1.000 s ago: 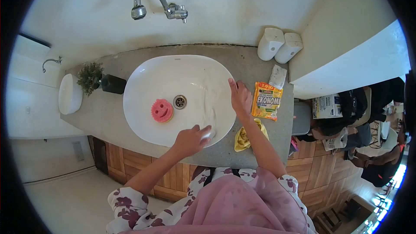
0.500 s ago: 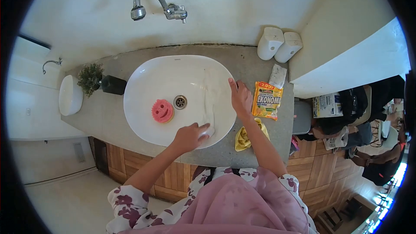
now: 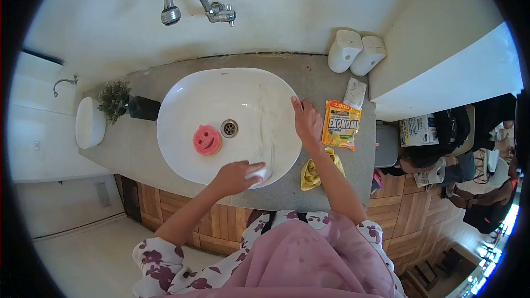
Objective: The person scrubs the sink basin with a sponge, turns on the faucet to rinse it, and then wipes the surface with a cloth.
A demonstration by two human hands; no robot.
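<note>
Low in the white wash basin, my left hand presses a small white block, perhaps a sponge, against the near right wall. Its index finger is stretched along the top, and the palm hides part of the block. Wet streaks run up the basin's right side. My right hand grips the right rim. A pink smiley-face sponge lies left of the drain. Beside my right forearm, a crumpled yellow cloth rests on the grey counter.
An orange-yellow packet and a white wrapped item lie right of the basin. Two white dispensers stand behind them. The tap juts from the wall. A plant and dark pot sit left; people are off right.
My left hand has shifted slightly down and left with the white block, staying against the basin's near wall. My right hand keeps its place on the rim.
</note>
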